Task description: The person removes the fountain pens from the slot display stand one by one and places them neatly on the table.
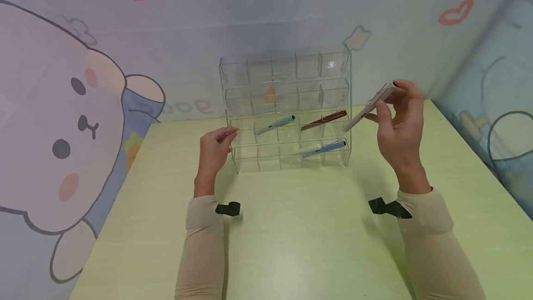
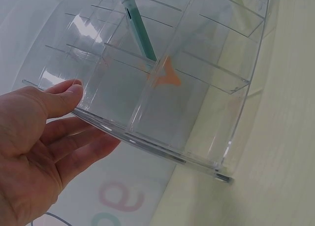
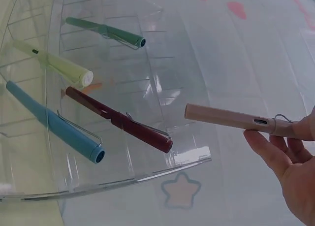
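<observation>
My right hand (image 1: 399,128) pinches a pale beige-pink pen (image 3: 221,118) with a wire clip, near its capped end. The pen slants down to the left, its lower tip beside the right edge of a clear tiered rack (image 1: 350,105). At the opposite edge, my left hand (image 1: 216,147) grips the rack's side, thumb on one face and fingers (image 2: 88,149) on the other. Inside the rack, a green pen (image 1: 276,124) and a dark red pen (image 1: 325,120) lean in the third tier. A blue pen (image 1: 326,148) and a pale yellow pen (image 3: 56,66) sit in the bottom tier.
The rack stands on a pale yellow-green table (image 1: 287,235), near its back edge. Behind it hangs a printed cloth (image 1: 187,50) with a cartoon animal on the left; more patterned cloth (image 1: 495,82) is at the right. Dark wrist mounts (image 1: 228,209) stick out from both sleeves.
</observation>
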A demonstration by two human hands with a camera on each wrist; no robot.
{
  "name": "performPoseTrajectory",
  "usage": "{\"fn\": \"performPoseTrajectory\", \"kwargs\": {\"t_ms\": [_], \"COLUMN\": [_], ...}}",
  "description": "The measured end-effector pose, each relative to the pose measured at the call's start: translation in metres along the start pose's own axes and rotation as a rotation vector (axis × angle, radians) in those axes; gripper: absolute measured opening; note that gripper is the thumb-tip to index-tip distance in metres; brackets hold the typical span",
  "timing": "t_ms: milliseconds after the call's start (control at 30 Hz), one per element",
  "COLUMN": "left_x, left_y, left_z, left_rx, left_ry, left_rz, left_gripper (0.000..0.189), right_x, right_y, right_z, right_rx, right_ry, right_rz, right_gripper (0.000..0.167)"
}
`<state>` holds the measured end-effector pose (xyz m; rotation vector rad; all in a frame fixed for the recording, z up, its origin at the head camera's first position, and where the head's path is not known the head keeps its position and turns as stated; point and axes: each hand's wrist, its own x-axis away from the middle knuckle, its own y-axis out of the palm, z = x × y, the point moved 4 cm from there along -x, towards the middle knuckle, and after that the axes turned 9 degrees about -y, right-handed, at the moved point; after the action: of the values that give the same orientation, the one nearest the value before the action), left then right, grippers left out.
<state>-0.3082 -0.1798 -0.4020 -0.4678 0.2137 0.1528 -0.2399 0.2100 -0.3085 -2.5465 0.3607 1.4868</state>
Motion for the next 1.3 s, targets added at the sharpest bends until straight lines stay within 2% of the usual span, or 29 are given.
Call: {"fn": "performPoseTrajectory", "kwargs": {"t_ms": [200, 500, 633, 900, 1067, 1300], "left_x": [0.000, 0.001, 0.001, 0.002, 0.002, 0.002], "left_y": [0.000, -0.001, -0.001, -0.001, -0.001, -0.001], "left_z": [0.001, 0.000, 0.000, -0.001, -0.001, -0.003], "left_rx": [0.003, 0.007, 0.011, 0.001, 0.003, 0.014], "left_ry": [-0.008, -0.018, -0.017, -0.042, -0.055, -0.056], "left_rz": [-0.005, -0.003, -0.003, -0.007, -0.013, -0.022], "left_gripper": [0.017, 0.018, 0.018, 0.019, 0.021, 0.021], "right_x": [0.005, 0.009, 0.010, 0.016, 0.021, 0.028], "right_y": [0.010, 0.017, 0.021, 0.025, 0.028, 0.030], "right_z": [0.001, 0.007, 0.009, 0.011, 0.013, 0.016], "right_rx": [-0.109, -0.325, -0.386, -0.451, -0.490, -0.455], "right_ry": [0.081, 0.287, 0.374, 0.571, 0.704, 0.806], "right_rz": [-0.093, -0.171, -0.212, -0.347, -0.467, -0.660], "right_gripper": [0.044, 0.044, 0.042, 0.038, 0.037, 0.035]}}
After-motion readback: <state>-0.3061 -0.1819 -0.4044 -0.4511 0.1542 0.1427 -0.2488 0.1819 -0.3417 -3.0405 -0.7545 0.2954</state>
